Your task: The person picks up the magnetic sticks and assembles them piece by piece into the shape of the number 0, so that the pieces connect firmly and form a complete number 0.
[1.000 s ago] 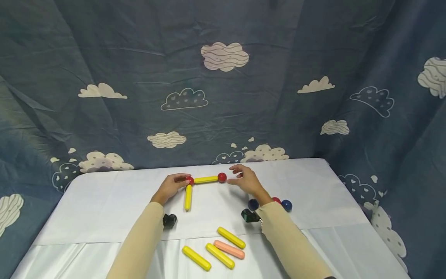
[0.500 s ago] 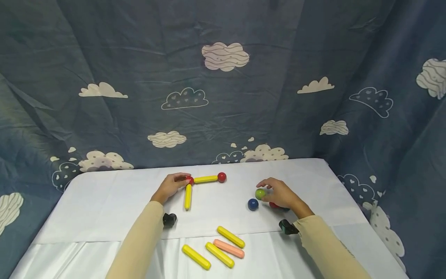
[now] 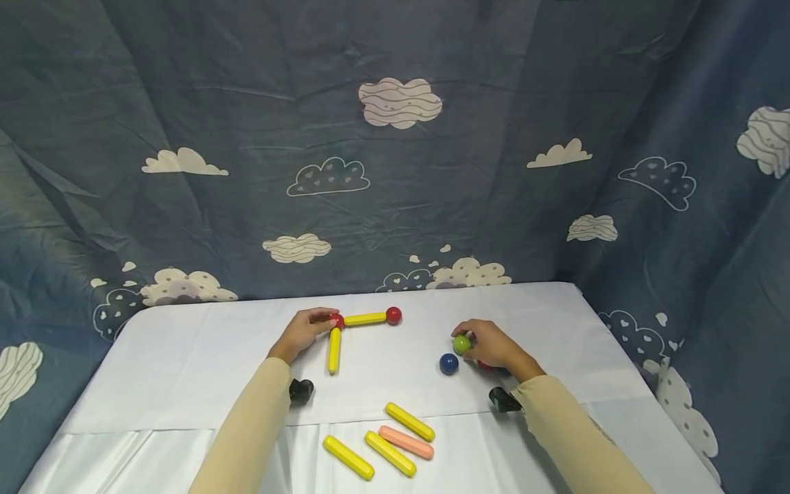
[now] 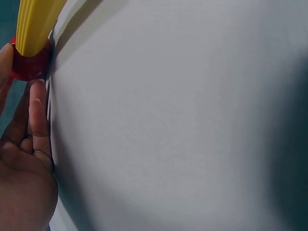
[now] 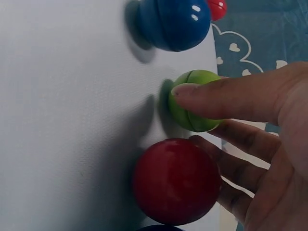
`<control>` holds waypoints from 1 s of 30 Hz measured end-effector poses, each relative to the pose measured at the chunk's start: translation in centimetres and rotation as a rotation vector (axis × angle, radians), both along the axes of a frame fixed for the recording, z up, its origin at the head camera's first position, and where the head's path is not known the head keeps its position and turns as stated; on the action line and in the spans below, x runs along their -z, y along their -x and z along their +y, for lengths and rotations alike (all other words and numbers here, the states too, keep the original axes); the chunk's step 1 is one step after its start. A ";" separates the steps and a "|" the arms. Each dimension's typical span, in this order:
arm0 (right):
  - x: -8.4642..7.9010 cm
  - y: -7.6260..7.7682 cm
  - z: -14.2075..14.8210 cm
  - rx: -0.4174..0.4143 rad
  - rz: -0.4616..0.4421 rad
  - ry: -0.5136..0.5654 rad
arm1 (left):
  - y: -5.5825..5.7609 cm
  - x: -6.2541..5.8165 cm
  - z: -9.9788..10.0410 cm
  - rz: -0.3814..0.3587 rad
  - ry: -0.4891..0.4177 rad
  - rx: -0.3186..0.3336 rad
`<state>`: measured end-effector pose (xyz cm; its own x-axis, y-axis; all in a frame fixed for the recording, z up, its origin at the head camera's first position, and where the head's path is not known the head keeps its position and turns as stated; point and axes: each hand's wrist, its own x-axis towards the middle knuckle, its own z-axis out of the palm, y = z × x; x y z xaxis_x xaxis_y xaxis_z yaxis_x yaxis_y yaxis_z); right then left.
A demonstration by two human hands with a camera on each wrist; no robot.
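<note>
My left hand (image 3: 302, 333) pinches the red ball (image 3: 337, 321) at the corner of two joined yellow sticks, thumb and fingertips on opposite sides. One yellow stick (image 3: 334, 351) points toward me. The other yellow stick (image 3: 365, 319) runs right to a second red ball (image 3: 393, 315). In the left wrist view the held ball (image 4: 30, 67) shows below a stick end (image 4: 36, 26). My right hand (image 3: 492, 344) grips a green ball (image 3: 461, 345), its thumb across the near side in the right wrist view. A red ball (image 5: 175, 180) sits close beside those fingers.
A blue ball (image 3: 448, 363) lies in front of the green one. Another dark blue ball (image 5: 161, 228) barely shows past the loose red ball. Nearer me on the white cloth (image 3: 185, 384) lie several yellow sticks (image 3: 348, 457) and one pink stick (image 3: 406, 442). A patterned curtain (image 3: 395, 206) hangs behind.
My right hand has moved right and nearer, from beside the far red ball to the green ball, and its fingers have closed round it. My left hand has stayed in place.
</note>
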<state>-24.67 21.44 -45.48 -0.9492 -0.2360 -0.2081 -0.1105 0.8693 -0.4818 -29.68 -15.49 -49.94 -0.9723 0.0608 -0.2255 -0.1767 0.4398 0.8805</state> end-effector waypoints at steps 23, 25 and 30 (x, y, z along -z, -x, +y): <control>-1.2 -0.7 -9.5 -0.254 0.022 0.253 | -0.2 -0.3 -0.1 -0.016 -0.009 0.011; -0.9 -0.8 -10.8 -0.306 0.016 0.271 | -0.2 -0.3 -0.2 -0.009 -0.012 0.014; -0.3 -1.1 -14.0 -0.400 -0.017 0.292 | -0.2 -0.3 -0.3 0.008 -0.022 0.027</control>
<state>-23.57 7.45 -45.17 -0.7691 -0.6323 -0.0931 -0.3984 0.5883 -0.7037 -29.51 -15.78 -49.67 -0.9721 0.0918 -0.2159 -0.1580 0.4244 0.8916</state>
